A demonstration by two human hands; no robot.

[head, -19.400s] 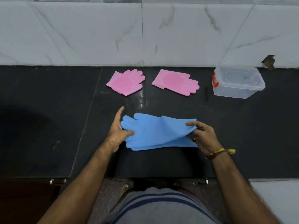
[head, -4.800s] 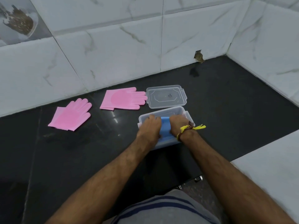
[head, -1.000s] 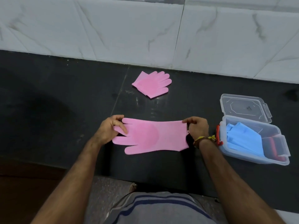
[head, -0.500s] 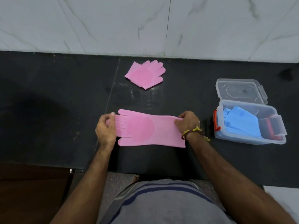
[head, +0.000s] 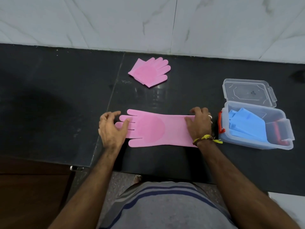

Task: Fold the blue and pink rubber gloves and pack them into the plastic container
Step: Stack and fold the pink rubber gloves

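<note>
While pink glove (head: pixel 156 128) lay flat mid-frame for folding, left hand (head: pixel 111 129) rested loosely on its fingers, right hand (head: pixel 198 124) pressed cuff; neither grasped; container (head: pixel 288 129) right.

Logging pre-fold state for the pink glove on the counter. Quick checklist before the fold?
1. Pink glove lies flat and stretched out on the counter: ok.
2. Left hand at the finger end, thumb on the glove's fingers: ok.
3. Right hand pressing on the cuff end: ok.
4. Container open, lid set down behind it: ok.
5. Room in the container beside the blue gloves: cannot tell, they fill much of it.
6. Second pink glove packed: not ok, it lies near the wall, already doubled over.
</note>
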